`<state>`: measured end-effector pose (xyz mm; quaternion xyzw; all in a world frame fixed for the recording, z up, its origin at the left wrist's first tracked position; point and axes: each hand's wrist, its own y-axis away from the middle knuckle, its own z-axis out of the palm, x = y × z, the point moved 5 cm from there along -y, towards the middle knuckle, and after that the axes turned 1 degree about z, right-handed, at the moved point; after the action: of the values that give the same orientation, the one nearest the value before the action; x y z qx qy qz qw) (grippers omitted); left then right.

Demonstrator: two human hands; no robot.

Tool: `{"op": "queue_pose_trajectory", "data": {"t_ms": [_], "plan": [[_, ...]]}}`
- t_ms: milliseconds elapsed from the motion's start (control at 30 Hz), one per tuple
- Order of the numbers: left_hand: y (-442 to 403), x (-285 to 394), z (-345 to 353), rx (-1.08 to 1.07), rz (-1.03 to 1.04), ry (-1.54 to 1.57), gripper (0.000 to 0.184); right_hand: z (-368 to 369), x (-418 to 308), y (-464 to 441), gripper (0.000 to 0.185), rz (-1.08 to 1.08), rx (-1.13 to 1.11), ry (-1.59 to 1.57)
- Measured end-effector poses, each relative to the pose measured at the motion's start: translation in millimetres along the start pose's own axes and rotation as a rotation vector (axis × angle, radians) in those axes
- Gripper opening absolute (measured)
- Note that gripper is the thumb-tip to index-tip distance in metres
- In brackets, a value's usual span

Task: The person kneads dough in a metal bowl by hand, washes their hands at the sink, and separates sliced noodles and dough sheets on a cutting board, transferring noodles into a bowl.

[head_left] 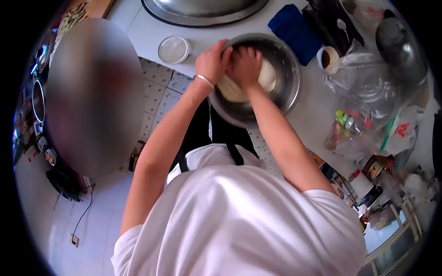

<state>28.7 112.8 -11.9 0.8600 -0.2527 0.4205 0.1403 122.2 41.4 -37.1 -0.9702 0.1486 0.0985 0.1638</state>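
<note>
Left hand (212, 63) grips the steel bowl (290, 77) by its rim; right hand (246, 69) angles down onto the dough (268, 78), too blurred to tell how closed!

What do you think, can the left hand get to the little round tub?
Probably yes: the left hand is at the edge of the metal bowl, the round tub sits close beside it, and nothing visible stands between them.

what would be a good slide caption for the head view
Dough in a metal bowl: the right hand on the dough, the left hand at the rim of the bowl.
</note>
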Motion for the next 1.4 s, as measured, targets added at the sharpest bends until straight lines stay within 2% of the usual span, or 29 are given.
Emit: {"op": "queue_pose_trajectory", "data": {"t_ms": [33,67,100,133,167,233,267,300,367,433,500,567,633,700,767,833,867,933,967,1033,1100,1167,1233,1300,1367,1400], "plan": [[2,4,-4,0.048,-0.012,0.007,0.032,1,8,-5,0.022,0.057,0.105,0.072],[15,3,-8,0.136,-0.038,0.059,0.033,3,16,-12,0.022,0.17,0.124,0.14],[36,3,-7,0.136,-0.033,0.056,0.033,3,22,-14,0.022,0.288,0.132,0.204],[54,-1,-8,0.218,-0.107,0.075,0.033,0,28,-18,0.022,0.374,0.176,0.153],[60,-6,-10,0.316,-0.171,0.096,0.033,-3,32,-22,0.022,0.361,0.203,0.149],[62,-13,-11,0.368,-0.225,0.15,0.032,2,36,-15,0.023,0.456,-0.314,-0.164],[56,-16,-12,0.343,-0.217,0.147,0.032,-2,34,-13,0.025,0.415,-0.474,-0.317],[51,-19,-13,0.313,-0.21,0.14,0.031,-20,31,-9,0.025,0.414,-0.472,-0.316],[38,-25,-16,0.306,-0.138,0.119,0.031,-57,0,17,0.028,0.123,-0.624,-0.295],[33,-19,-19,0.312,-0.057,0.11,0.03,-95,-18,51,0.03,0.111,-0.552,-0.284],[29,-14,-4,0.113,-0.039,0.04,0.03,-88,-14,56,0.026,0.336,-0.53,-0.34],[24,-13,3,0.103,-0.004,0.042,0.031,-54,-16,38,0.029,0.082,-0.433,-0.052],[17,-8,4,0.096,0.047,0.006,0.031,-26,-25,32,0.03,0.011,-0.458,-0.145],[10,-14,1,0.037,0.018,-0.008,0.032,-28,-34,42,0.03,-0.053,-0.491,-0.235],[-2,-12,-2,0.003,0.103,-0.063,0.032,-53,-43,64,0.029,-0.138,-0.806,-0.425],[-3,-11,-6,-0.045,0.113,-0.12,0.032,-88,-33,79,0.025,-0.1,-0.681,-0.552],[-1,-8,-8,-0.052,0.129,-0.121,0.032,-101,-27,87,0.025,-0.098,-0.689,-0.547],[-4,-4,-8,-0.064,0.137,-0.114,0.032,-120,-3,92,0.021,0.101,-0.604,-0.301],[-5,-1,-6,-0.1,0.15,-0.144,0.031,-119,-2,92,0.021,0.109,-0.618,-0.299],[-15,1,-3,-0.131,0.158,-0.176,0.03,-138,-14,60,0.025,-0.169,-0.129,-0.142],[-12,0,0,-0.118,0.184,-0.142,0.028,-116,-9,51,0.03,-0.22,-0.118,-0.155],[-10,2,2,-0.142,0.155,-0.155,0.028,-72,-10,54,0.03,-0.399,-0.186,-0.167],[-13,2,4,-0.14,0.132,-0.167,0.028,-42,-6,40,0.029,-0.36,-0.16,-0.126],[-14,3,3,-0.121,0.12,-0.144,0.029,-17,1,23,0.026,-0.179,-0.328,-0.002],[-16,11,-2,-0.127,0.094,-0.161,0.03,-1,6,14,0.022,-0.132,-0.288,0.028],[-17,14,-6,-0.117,0.084,-0.175,0.031,2,12,8,0.021,-0.057,-0.153,0.053]]}}
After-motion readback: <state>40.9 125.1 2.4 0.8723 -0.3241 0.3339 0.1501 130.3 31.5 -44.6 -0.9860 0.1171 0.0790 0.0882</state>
